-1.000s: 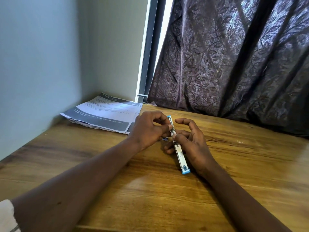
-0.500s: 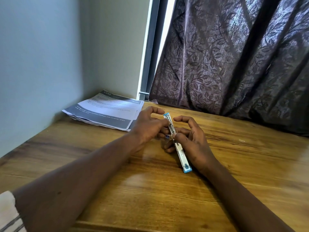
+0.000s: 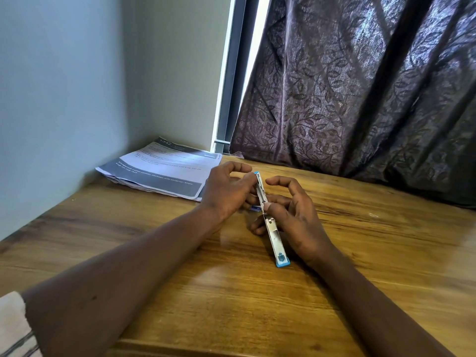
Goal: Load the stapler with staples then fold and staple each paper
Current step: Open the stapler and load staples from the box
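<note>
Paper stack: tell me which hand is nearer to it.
Left. The left hand sits just beside a corner of the paper stack; the right hand is farther off, beyond the stapler.

The top sheet (image 3: 164,166) of the paper pile carried print. Its dark header band (image 3: 180,148) showed the number "1342". White letters on the lower grey band (image 3: 157,180) seemed to read "Unopened coffee powder package, milk container, empty cup on cup rack". The finer lines between them were too small to read.
</note>
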Tool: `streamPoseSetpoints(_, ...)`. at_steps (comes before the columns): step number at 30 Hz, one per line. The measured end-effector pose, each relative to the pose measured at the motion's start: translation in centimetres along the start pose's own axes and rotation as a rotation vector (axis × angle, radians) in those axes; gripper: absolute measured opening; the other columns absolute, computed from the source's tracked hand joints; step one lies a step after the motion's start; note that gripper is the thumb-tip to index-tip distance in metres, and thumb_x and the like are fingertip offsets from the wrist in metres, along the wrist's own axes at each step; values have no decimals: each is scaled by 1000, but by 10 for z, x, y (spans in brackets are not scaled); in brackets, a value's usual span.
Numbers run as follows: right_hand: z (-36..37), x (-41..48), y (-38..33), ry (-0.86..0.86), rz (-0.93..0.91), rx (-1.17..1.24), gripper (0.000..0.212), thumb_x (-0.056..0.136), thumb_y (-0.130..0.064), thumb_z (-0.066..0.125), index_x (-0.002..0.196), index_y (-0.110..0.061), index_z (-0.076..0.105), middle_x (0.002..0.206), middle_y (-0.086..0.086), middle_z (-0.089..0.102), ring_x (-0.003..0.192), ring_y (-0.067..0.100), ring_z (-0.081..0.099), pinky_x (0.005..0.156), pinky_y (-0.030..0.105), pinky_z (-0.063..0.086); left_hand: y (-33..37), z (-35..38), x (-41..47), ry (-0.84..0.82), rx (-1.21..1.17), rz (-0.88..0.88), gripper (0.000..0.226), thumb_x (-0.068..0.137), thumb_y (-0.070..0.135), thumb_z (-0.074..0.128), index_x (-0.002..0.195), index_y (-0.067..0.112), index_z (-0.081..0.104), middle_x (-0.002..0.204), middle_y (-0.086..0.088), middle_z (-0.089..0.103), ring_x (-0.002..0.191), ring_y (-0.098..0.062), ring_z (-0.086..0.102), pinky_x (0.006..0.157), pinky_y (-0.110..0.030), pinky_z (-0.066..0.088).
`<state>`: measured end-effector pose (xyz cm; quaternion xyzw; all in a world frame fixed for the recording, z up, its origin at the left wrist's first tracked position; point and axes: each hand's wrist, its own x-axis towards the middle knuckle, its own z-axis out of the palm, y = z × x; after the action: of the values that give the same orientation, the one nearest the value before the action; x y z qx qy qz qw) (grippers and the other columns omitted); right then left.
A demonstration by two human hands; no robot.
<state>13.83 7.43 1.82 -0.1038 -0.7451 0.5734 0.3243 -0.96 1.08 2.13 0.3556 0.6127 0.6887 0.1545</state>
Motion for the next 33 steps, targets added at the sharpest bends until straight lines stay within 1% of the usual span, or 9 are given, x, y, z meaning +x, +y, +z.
streamPoseSetpoints(3, 0, -1, -3, -6, 1, 21, 39, 97, 8, 51, 131, -10, 45, 98, 23, 74, 63, 38, 68, 61, 40, 61, 1, -1, 0, 12, 10, 9, 7, 95, 19, 67, 98, 14, 72, 66, -3, 75, 54, -17, 72, 49, -28, 52)
streamPoseSetpoints(7, -2, -2, -6, 17, 4, 73, 34, 99, 4, 50, 130, -9, 45, 80, 21, 73, 58, 35, 67, 58, 36, 59, 4, -2, -1, -21, -18, 43, 9, 96, 17, 68, 102, 12, 71, 68, -4, 75, 56, -19, 73, 50, -27, 53)
streamPoseSetpoints(12, -2, 1, -3, 67, 8, 88, 30, 98, -14, 59, 126, -13, 49, 78, 21, 73, 53, 33, 66, 55, 40, 59, 9, 0, -4, -70, -13, 124, 11, 95, 13, 68, 105, 10, 70, 65, -3, 74, 54, -14, 70, 53, -27, 56)
streamPoseSetpoints(16, -2, 4, 0, 102, 10, 65, 22, 101, -14, 57, 122, -9, 52, 78, 31, 64, 50, 32, 61, 45, 33, 52, 10, 2, -8, -109, 22, 189, 12, 94, 8, 67, 106, 10, 70, 66, -2, 74, 53, -15, 68, 57, -32, 61)
streamPoseSetpoints(19, -4, 5, 3, 100, 5, 26, 17, 102, -13, 55, 118, -8, 55, 73, 20, 64, 45, 28, 59, 44, 32, 51, 10, 4, -8, -121, 18, 197, 12, 94, 7, 67, 105, 10, 69, 65, -2, 75, 52, -14, 68, 57, -32, 61)
streamPoseSetpoints(23, -4, 6, 4, 103, 12, 15, 16, 101, -16, 58, 115, -8, 57, 75, 17, 69, 46, 26, 62, 44, 32, 51, 10, 3, -7, -112, 26, 190, 13, 95, 10, 67, 108, 9, 69, 69, -4, 75, 54, -15, 69, 57, -31, 60)
streamPoseSetpoints(28, -6, 5, 1, 90, 109, 62, 21, 101, -23, 58, 116, -8, 58, 84, 26, 72, 48, 30, 62, 43, 29, 48, 10, -5, 2, 12, -55, 147, 11, 95, 10, 68, 105, 6, 68, 68, -5, 75, 55, -16, 70, 56, -31, 60)
streamPoseSetpoints(31, -8, 5, 1, 81, 98, -6, 27, 95, -17, 67, 118, -10, 57, 84, 26, 72, 48, 28, 60, 44, 30, 44, 12, -16, 11, 157, -59, 164, 13, 96, 13, 69, 108, 9, 67, 76, -7, 77, 57, -11, 71, 57, -28, 60)
streamPoseSetpoints(33, -8, 5, 2, 84, 72, -72, 32, 89, -10, 74, 117, -14, 58, 87, 24, 72, 53, 27, 63, 47, 33, 47, 11, -23, 16, 248, -9, 202, 16, 96, 17, 69, 111, 12, 66, 80, -7, 77, 60, -9, 73, 61, -30, 62)
